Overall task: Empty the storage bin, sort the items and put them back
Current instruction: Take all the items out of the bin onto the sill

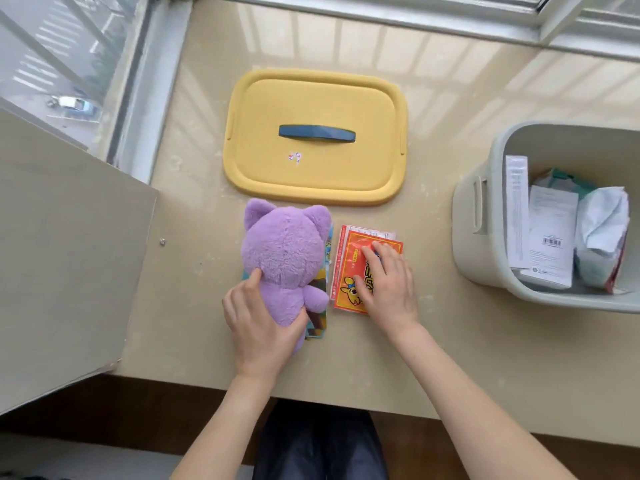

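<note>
A purple plush toy (282, 251) lies face down on a colourful flat booklet (317, 322) on the beige sill. My left hand (258, 323) grips the plush's lower body, thumb on its back. To its right lies a small stack of red and orange packets (349, 271). My right hand (389, 282) rests flat on them with fingers spread. The grey storage bin (485, 216) stands at the right, holding white paper packets and a crumpled bag. Its yellow lid (315, 168) with a dark blue handle lies flat behind the plush.
A beige cabinet panel (69, 254) stands close on the left. Window frames (381, 12) run along the back and left. The sill's front edge (346, 400) lies just below my wrists, with my dark trousers under it.
</note>
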Tool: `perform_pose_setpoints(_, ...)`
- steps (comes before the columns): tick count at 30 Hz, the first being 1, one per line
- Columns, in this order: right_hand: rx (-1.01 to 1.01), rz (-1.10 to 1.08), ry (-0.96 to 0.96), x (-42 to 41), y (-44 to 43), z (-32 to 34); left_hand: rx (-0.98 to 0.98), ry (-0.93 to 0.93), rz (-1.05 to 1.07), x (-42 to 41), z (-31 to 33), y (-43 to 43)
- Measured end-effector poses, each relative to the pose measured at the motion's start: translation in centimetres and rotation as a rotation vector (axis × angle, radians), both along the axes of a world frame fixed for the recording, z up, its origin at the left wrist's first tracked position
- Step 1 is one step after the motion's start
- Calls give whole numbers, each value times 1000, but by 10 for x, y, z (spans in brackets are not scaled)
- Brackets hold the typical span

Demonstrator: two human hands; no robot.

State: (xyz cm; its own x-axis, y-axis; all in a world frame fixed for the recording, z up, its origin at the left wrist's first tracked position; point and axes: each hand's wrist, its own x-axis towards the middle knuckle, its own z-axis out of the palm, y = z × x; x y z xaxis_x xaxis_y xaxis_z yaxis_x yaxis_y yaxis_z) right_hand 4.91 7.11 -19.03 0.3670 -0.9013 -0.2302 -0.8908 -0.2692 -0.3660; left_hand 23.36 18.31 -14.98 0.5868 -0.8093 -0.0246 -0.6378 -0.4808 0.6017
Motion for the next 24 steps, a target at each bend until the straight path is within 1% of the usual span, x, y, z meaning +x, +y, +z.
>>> perform_pose_setpoints(4, -26, -36, -68, 0, -2, 15, -8, 24, -4, 3, 7, 1)
perform_pose_setpoints(8, -112, -83, -141, 2, 4, 55, -35, 32, -13, 9, 38, 3)
perform_pose_setpoints(11, -162, -72, -193, 7, 12, 85, -41, 28, -9, 21, 64, 7)
perform_pose_setpoints(14, -201, -43, -233, 21, 23, 102, -48, -1, 25, 44, 81, 14)
perform_pose_setpoints(17, -228, -41, -261, 42, 33, 106, -32, -42, 68, 71, 82, 22)
perform_pose_setpoints(20, -224, -19, -286, 63, 43, 99, -20, -68, 119, 95, 71, 31)
perform_pose_setpoints(24, -222, 43, -240, 82, 53, 76, 18, -49, 146, 117, 46, 40)
